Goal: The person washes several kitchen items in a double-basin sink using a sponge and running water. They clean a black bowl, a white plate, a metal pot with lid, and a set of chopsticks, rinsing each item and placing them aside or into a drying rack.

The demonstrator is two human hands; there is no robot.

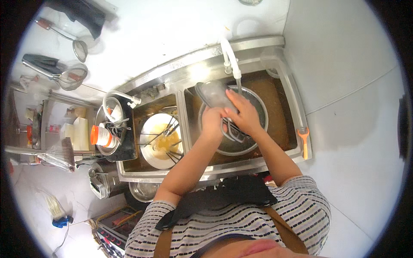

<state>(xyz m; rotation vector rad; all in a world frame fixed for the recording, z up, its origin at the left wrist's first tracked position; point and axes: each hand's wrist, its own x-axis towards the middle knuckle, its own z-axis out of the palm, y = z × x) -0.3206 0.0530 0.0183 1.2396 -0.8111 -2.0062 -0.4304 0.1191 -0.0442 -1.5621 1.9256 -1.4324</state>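
Observation:
Both hands are over a large round metal bowl (263, 111) in the right basin of a stainless steel sink. My left hand (214, 121) grips several metal utensils with looped wire handles (234, 133), partly hidden by the fingers. Around a blurred, greyish rounded utensil head (213, 92), my right hand (243, 113) is closed, its fingers near the other hand. A white faucet (230, 56) stands just behind, its spout above the bowl, with what looks like water running down by the right hand.
In the left basin, a white bowl (148, 151) holds yellowish liquid and wire whisks (171, 129). A metal bowl with an orange-capped container (103, 136) stands left. An orange peeler (304, 142) lies on the right rim. Strainers (73, 78) hang on the wall.

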